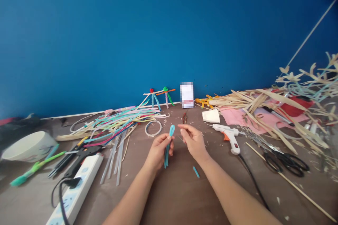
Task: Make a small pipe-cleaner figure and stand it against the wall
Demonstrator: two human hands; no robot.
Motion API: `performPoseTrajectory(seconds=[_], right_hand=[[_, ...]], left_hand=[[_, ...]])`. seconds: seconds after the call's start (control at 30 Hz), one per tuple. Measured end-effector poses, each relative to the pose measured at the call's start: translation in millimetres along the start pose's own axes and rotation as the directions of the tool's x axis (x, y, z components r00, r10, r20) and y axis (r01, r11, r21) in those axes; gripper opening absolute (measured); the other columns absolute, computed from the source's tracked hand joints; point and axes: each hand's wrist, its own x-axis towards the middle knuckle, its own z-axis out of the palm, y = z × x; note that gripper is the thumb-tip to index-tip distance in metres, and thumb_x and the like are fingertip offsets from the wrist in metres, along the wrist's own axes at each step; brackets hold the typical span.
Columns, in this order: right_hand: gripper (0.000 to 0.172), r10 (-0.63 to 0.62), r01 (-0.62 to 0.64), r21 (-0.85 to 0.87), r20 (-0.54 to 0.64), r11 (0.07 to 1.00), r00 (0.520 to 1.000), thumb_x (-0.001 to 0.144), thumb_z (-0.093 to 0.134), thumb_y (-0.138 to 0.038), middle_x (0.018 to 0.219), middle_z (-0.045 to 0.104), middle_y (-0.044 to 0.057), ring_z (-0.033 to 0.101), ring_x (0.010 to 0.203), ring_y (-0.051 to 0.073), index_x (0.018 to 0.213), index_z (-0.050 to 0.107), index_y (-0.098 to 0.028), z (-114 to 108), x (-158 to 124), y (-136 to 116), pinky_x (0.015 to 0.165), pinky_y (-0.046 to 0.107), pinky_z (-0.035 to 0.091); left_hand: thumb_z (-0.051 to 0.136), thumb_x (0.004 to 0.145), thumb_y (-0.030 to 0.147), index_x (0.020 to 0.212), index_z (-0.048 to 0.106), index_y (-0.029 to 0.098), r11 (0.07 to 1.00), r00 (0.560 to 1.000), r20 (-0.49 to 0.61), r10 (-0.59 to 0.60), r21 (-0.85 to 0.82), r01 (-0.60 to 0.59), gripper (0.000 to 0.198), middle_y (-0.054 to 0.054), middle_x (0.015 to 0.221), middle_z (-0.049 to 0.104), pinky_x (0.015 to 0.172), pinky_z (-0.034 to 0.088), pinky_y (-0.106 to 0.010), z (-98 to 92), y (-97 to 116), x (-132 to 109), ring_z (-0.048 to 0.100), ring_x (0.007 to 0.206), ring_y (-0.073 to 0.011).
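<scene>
My left hand (158, 152) pinches a looped teal strip (168, 146) that hangs down from its fingers. My right hand (192, 142) is close by on the right, its fingers curled together just beside the top of the loop. Nothing shows in those fingers, and it does not visibly touch the strip. A short teal offcut (195, 172) lies on the brown tabletop (179, 197) below my right wrist.
A white-and-orange hot glue gun (229, 137) and black-handled scissors (286, 162) lie to the right, below a heap of dried palm leaves (264, 105). Coloured strips (118, 126), a white power strip (76, 190) and a white bowl (29, 146) lie left.
</scene>
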Motion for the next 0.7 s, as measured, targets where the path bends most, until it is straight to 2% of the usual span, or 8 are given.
performPoseTrajectory(seconds=[0.1, 0.27, 0.43, 0.57, 0.7], right_hand=[[0.026, -0.024, 0.024, 0.007, 0.028, 1.000, 0.999, 0.080, 0.045, -0.032, 0.073, 0.054, 0.001, 0.043, 0.047, 0.007, 0.095, 0.060, -0.019, -2.2, -0.5, -1.8, 0.045, 0.021, 0.038], [0.020, -0.124, 0.124, -0.175, 0.011, 0.977, 0.992, 0.078, 0.048, -0.029, 0.081, 0.058, 0.004, 0.051, 0.056, 0.010, 0.088, 0.062, -0.019, -2.0, -3.2, -5.8, 0.054, 0.023, 0.044], [0.017, -0.205, 0.206, -0.247, 0.030, 0.947, 0.978, 0.079, 0.048, -0.026, 0.078, 0.061, 0.005, 0.056, 0.068, 0.014, 0.084, 0.062, -0.019, -1.7, -4.4, -5.3, 0.061, 0.025, 0.046], [0.016, -0.229, 0.232, -0.267, 0.044, 0.935, 0.972, 0.079, 0.047, -0.023, 0.077, 0.062, 0.005, 0.057, 0.068, 0.014, 0.085, 0.062, -0.018, -2.1, -4.7, -4.7, 0.062, 0.025, 0.047], [0.016, -0.231, 0.237, -0.328, 0.057, 0.915, 0.971, 0.079, 0.047, -0.023, 0.076, 0.062, 0.005, 0.057, 0.068, 0.014, 0.084, 0.061, -0.018, -1.9, -5.5, -4.8, 0.062, 0.026, 0.047]], left_hand=[[0.056, 0.071, 0.034, 0.074, 0.055, 0.013, 0.992, 1.000, 0.014, -0.011, 0.128, 0.009, 0.021, 0.004, 0.049, 0.050, 0.038, 0.030, -0.018, 6.5, -3.7, -2.5, 0.044, 0.036, -0.0061], [0.056, 0.069, 0.040, 0.072, 0.057, 0.012, 0.954, 0.996, -0.058, 0.075, 0.295, -0.055, 0.029, 0.005, 0.049, 0.043, 0.037, 0.021, -0.017, 3.9, -6.3, 0.0, 0.032, 0.038, -0.0036], [0.052, 0.071, 0.040, 0.076, 0.060, 0.011, 0.923, 0.989, -0.053, 0.135, 0.368, -0.107, 0.031, 0.006, 0.049, 0.039, 0.041, 0.020, -0.018, -2.2, -10.1, 3.6, 0.028, 0.042, -0.0048], [0.050, 0.072, 0.039, 0.074, 0.062, 0.011, 0.885, 0.983, -0.018, 0.181, 0.439, -0.155, 0.031, 0.004, 0.050, 0.041, 0.046, 0.025, -0.019, -5.0, -12.5, 4.9, 0.034, 0.047, -0.0072], [0.047, 0.074, 0.040, 0.077, 0.061, 0.011, 0.887, 0.985, -0.039, 0.171, 0.441, -0.136, 0.033, 0.004, 0.049, 0.041, 0.043, 0.023, -0.019, -6.8, -11.6, 5.8, 0.030, 0.044, -0.0064]])
